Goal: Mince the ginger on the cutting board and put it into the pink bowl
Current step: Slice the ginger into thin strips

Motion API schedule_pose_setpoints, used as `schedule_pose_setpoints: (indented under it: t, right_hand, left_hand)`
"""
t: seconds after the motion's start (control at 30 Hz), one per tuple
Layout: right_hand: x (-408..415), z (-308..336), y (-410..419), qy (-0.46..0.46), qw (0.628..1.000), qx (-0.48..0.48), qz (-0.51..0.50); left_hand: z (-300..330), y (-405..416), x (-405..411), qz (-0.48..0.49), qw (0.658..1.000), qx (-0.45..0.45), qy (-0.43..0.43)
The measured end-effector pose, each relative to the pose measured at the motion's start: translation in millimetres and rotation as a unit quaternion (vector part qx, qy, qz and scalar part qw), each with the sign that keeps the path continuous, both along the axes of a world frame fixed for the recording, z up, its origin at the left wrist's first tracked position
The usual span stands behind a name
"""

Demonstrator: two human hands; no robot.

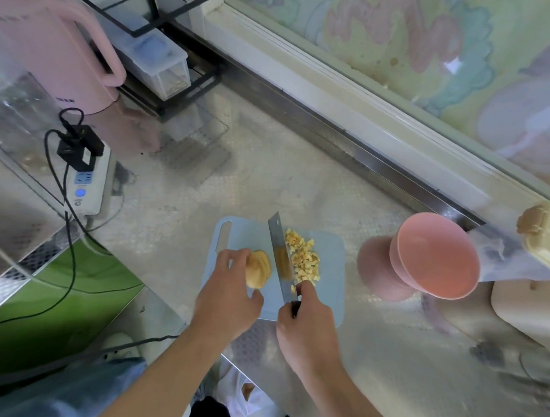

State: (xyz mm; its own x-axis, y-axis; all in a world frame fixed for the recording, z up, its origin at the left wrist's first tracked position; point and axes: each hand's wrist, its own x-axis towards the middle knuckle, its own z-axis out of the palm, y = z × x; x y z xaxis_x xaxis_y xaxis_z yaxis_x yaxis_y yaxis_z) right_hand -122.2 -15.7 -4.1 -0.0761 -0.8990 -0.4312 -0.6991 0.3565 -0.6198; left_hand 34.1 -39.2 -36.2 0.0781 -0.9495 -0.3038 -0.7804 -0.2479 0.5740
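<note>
On the pale blue plastic cutting board [329, 269] the left hand [228, 291] holds a stack of pale yellow ginger slices [258, 269] with curled fingers, while the right hand [304, 319] grips the dark handle of a steel cleaver [280, 255] whose blade stands edge-down just beside the slices. On the blade's far side lies a heap of small yellow ginger cubes [303, 257]. Off to the right, on the shiny counter, a round pink bowl [434, 255] sits well apart from the board.
</note>
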Motion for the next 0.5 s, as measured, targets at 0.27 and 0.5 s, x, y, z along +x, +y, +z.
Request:
schedule_pose_setpoints:
  t: [0.27,0.5]
  right_hand:
    - [-1,-2,-2,-0.004,1.0,0.014,-0.01]
    - [-3,0,-4,-0.006,1.0,0.02,-0.012]
  left_hand:
    - [-8,-17,0,-0.079,0.993,-0.02,-0.08]
    - [0,-23,-1,-0.08,0.994,-0.015,-0.08]
